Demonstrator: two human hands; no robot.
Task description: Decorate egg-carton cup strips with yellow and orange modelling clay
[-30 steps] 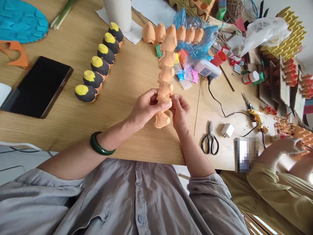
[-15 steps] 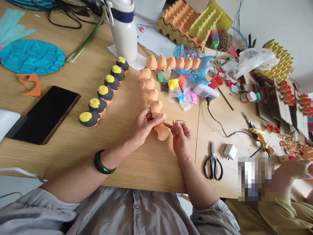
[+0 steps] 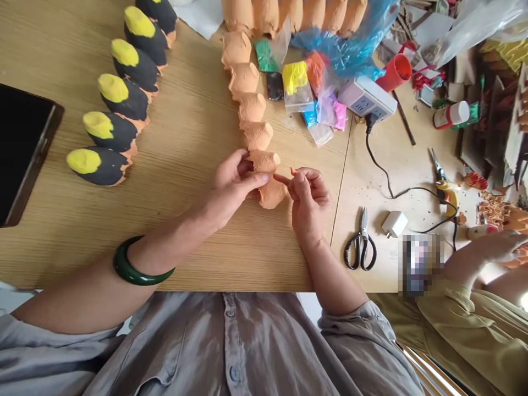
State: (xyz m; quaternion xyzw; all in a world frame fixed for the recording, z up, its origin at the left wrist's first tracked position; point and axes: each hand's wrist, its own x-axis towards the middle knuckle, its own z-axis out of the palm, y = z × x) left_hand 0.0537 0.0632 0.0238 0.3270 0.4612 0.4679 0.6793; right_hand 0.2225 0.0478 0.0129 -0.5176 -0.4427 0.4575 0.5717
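Observation:
A strip of orange egg-carton cups (image 3: 249, 107) runs up the middle of the table. My left hand (image 3: 231, 187) is closed around its near end, with the thumb on the side of a cup and the other fingers behind it. Just to the right, my right hand (image 3: 308, 199) pinches a small orange bit (image 3: 293, 171), perhaps clay, between thumb and finger. The index finger of that hand points at the strip, close to the left thumb; whether it touches is unclear. On the left lies another carton strip (image 3: 128, 102), its cups covered in black with yellow tops.
Another orange strip (image 3: 291, 15) lies at the back, beside bags of coloured clay (image 3: 297, 82) and a white power strip (image 3: 368, 98). Black-handled scissors (image 3: 361, 242) and a white charger (image 3: 395, 224) are at right. A co-worker's arm (image 3: 480, 256) reaches in there. A phone (image 3: 25, 154) lies left.
The view has tipped down and come closer, so the table things look larger and sit higher or further out. Both hands keep nearly the same pose at the strip.

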